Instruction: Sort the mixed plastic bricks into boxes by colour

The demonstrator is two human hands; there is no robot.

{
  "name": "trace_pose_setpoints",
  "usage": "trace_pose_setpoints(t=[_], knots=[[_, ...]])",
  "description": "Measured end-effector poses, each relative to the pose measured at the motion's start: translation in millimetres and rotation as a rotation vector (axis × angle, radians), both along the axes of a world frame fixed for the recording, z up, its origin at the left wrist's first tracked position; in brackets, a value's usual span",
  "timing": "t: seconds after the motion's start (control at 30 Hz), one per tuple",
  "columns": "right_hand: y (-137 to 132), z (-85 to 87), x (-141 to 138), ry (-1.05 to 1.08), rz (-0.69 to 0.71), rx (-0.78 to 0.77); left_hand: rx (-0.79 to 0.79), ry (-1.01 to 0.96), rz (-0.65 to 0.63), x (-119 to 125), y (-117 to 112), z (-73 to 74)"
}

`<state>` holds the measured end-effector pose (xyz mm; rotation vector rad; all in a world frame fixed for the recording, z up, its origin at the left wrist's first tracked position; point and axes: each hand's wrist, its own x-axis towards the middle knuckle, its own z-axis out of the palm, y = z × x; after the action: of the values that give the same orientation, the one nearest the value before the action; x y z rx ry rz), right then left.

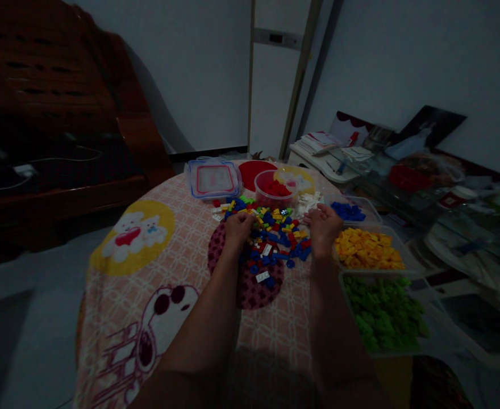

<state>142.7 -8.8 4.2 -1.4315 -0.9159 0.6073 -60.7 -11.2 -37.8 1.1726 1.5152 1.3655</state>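
A mixed pile of toy building bricks [271,233] in blue, yellow, red, green and white lies in the middle of the round table. My left hand [238,228] is at the left side of this pile, fingers pinched together; whatever is between them is too small to make out. On the pile's right side my right hand [324,226] hovers or rests with fingers apart, beside a heap of white bricks [309,202]. Close to it stand a clear box of blue bricks [348,212] and one of yellow bricks [367,249]. Behind the pile, a round clear tub [260,196] holds red bricks [276,188].
A larger box of green bricks [384,312] stands at the table's right edge. A blue-rimmed clear lid or box [214,179] lies at the back left. The patterned tablecloth [182,238] covers the table. A cluttered glass table [420,187] is to the right, a wooden bench [143,142] to the left.
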Motion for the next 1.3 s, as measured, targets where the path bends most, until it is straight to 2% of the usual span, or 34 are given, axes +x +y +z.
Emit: trace_pose_setpoints(t=[0.07, 0.13, 0.23, 0.33, 0.4, 0.47, 0.7, 0.97, 1.07, 1.13, 1.3], knots=[[-0.8, 1.1, 0.8, -0.026, 0.008, -0.015, 0.003, -0.001, 0.004, 0.4, -0.3, 0.8], [-3.4, 2.7, 1.4, -0.102, 0.095, -0.088, -0.002, -0.001, 0.008, 0.8, -0.6, 1.8], [-11.0, 5.8, 0.0, -0.281, 0.392, -0.274, -0.012, 0.001, 0.014, 1.1, -1.0, 3.0], [-20.4, 10.7, -6.5, -0.557, 0.688, -0.43, -0.009, 0.014, 0.011, 0.8, -0.6, 2.6], [-25.9, 15.6, -13.5, -0.749, 0.784, -0.486, 0.0, 0.014, 0.01, 0.4, 0.0, 1.4], [-30.1, 21.2, -21.7, -0.902, 0.822, -0.508, 0.007, 0.009, 0.011, 0.1, 0.7, 0.3], [-36.4, 30.3, -44.2, -1.2, 0.787, -0.58, 0.015, 0.023, 0.009, -0.3, 0.4, 1.8], [-36.3, 26.1, -42.6, -1.246, 0.787, -0.541, 0.01, 0.035, 0.009, -1.0, 0.4, 0.7], [-33.1, 23.7, -36.0, -1.163, 0.806, -0.499, 0.019, 0.034, 0.008, -1.2, 0.8, -0.3], [-28.7, 20.0, -29.1, -1.037, 0.768, -0.464, 0.021, 0.029, 0.009, -1.1, 1.2, -0.5], [-14.9, 8.4, -10.1, -0.552, 0.421, -0.332, -0.003, 0.01, 0.018, 0.0, 0.8, 2.2]])
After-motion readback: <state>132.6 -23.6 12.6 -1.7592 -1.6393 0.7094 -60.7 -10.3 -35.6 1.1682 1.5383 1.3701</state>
